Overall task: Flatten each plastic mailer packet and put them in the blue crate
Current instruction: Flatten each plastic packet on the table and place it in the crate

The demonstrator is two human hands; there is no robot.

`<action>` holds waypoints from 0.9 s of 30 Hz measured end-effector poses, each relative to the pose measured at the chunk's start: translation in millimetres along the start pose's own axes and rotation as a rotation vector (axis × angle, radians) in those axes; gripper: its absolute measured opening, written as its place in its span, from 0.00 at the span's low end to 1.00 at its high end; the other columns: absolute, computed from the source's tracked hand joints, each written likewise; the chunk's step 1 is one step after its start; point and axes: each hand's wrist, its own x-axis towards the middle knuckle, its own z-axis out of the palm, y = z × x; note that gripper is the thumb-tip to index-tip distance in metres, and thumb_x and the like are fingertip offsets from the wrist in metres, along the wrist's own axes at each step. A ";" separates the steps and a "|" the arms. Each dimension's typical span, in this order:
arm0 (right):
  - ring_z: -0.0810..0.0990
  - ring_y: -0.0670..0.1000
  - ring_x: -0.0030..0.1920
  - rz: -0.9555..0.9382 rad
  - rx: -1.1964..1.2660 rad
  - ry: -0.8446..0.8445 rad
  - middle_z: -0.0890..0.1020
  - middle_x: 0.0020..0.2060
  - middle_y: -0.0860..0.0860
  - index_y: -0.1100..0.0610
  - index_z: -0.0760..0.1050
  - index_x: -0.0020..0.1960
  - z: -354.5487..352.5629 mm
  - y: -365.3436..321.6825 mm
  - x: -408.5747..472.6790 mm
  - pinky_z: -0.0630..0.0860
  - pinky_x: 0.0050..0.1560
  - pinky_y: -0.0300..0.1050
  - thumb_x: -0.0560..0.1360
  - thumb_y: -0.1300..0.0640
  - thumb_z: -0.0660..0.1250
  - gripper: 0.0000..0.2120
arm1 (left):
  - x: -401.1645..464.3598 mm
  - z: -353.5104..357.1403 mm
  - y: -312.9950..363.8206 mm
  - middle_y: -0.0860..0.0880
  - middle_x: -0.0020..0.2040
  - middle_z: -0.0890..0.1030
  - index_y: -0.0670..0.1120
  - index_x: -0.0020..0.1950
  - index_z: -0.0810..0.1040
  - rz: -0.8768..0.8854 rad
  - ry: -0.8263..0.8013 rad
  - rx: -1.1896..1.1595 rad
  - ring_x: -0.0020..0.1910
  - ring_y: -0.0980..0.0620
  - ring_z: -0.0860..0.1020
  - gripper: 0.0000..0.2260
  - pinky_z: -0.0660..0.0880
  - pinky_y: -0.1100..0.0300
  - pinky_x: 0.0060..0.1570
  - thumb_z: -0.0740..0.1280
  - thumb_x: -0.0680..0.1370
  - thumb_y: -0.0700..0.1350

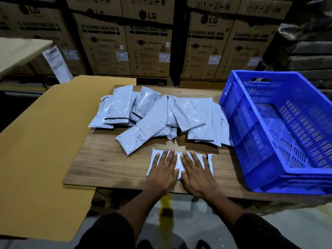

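i have both hands flat on one mailer packet [180,163] at the near edge of the bench [107,162]. my left hand [162,172] lies on its left half and my right hand [195,174] on its right half, fingers straight and spread, palms down, pressing on the plastic and gripping nothing. the thumbs sit close together near the packet's near edge. the packet is a pale grey-white rectangle lying with its long side along the bench edge, its plastic glossy and a little puffed between my hands, with a small dark mark at its far right corner.

behind it, across the middle of the bench, lies the pile of mailers [161,114], the same pale grey plastic, crinkled and shiny, overlapping one another at odd angles. two on the left show a dark strip across one end. the rightmost ones touch the wall of the blue crate [239,123].

the crate stands on the right end of the bench, tilted in my view, with slotted walls and a handle opening in its far side. a sheet of brown cardboard [45,141] lies at the left edge of the bench. stacked washing machine cartons [149,45] fill the background.
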 end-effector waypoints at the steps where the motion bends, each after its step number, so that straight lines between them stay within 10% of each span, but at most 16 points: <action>1: 0.59 0.55 0.78 0.004 -0.002 -0.004 0.65 0.77 0.50 0.55 0.64 0.77 0.3 0.1 1.1 0.48 0.74 0.64 0.80 0.46 0.51 0.28 | 1.0 -0.2 -0.2 0.43 0.80 0.62 0.42 0.80 0.62 -0.003 -0.007 0.000 0.80 0.44 0.57 0.27 0.53 0.42 0.76 0.47 0.84 0.54; 19: 0.63 0.55 0.77 0.025 -0.025 -0.061 0.66 0.76 0.50 0.54 0.67 0.76 1.2 -0.5 5.1 0.46 0.73 0.63 0.80 0.43 0.50 0.28 | 3.2 -1.6 0.8 0.44 0.77 0.67 0.43 0.76 0.69 -0.023 -0.099 -0.039 0.77 0.40 0.64 0.27 0.54 0.43 0.76 0.50 0.83 0.55; 24: 0.52 0.54 0.80 0.017 -0.011 -0.109 0.56 0.80 0.48 0.54 0.58 0.80 1.8 0.9 6.0 0.36 0.73 0.60 0.80 0.42 0.44 0.32 | 5.3 -11.6 -8.3 0.49 0.82 0.51 0.45 0.82 0.54 -0.062 -0.155 -0.208 0.82 0.46 0.45 0.37 0.39 0.51 0.77 0.34 0.78 0.61; 27: 0.51 0.54 0.80 0.019 -0.006 -0.118 0.53 0.80 0.48 0.54 0.56 0.80 -0.8 1.1 6.6 0.36 0.73 0.59 0.80 0.41 0.43 0.32 | 3.4 -20.5 -13.8 0.43 0.76 0.69 0.39 0.76 0.69 -0.133 -0.047 -0.196 0.78 0.44 0.63 0.33 0.48 0.53 0.78 0.40 0.81 0.54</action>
